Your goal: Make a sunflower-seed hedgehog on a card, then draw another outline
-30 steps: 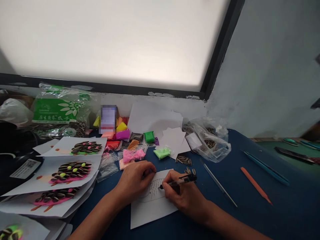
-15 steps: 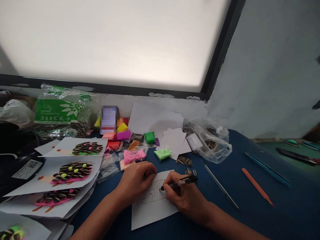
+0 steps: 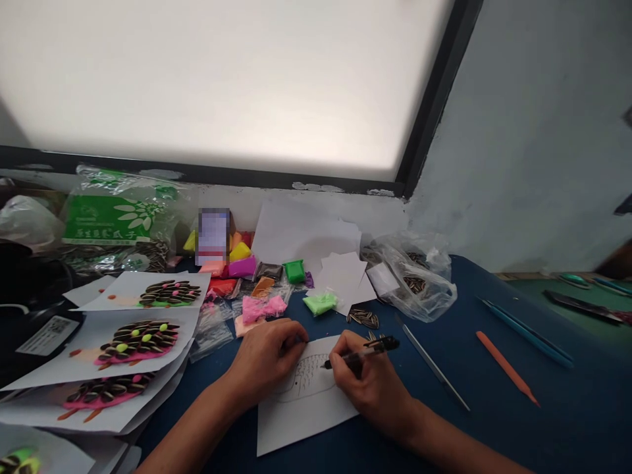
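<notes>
A white sheet of paper [image 3: 291, 428] lies tilted on the blue table in front of me. It carries a drawn rounded outline [image 3: 311, 378] with a dot and many short strokes inside. My right hand [image 3: 369, 388] is closed round a black pen [image 3: 365, 354], whose tip is at the strokes on the right part of the drawing. Across the upper left corner of the sheet rests my left hand [image 3: 266, 362], fingers curled, pressing the paper. Its fingertips are partly hidden. Loose sunflower seeds [image 3: 363, 318] lie just beyond my right hand.
Seed-and-clay hedgehog pictures [image 3: 135, 342] are stacked at left. Bright clay packets [image 3: 264, 307], white paper pieces [image 3: 345, 276] and a clear bag of seeds [image 3: 415, 283] lie behind my hands. To the right are a silver tool [image 3: 434, 363], an orange tool [image 3: 506, 367] and blue tweezers [image 3: 526, 332].
My right hand with the pen has shifted slightly right and up over the sheet, showing more pen strokes. My left hand stays in place on the paper.
</notes>
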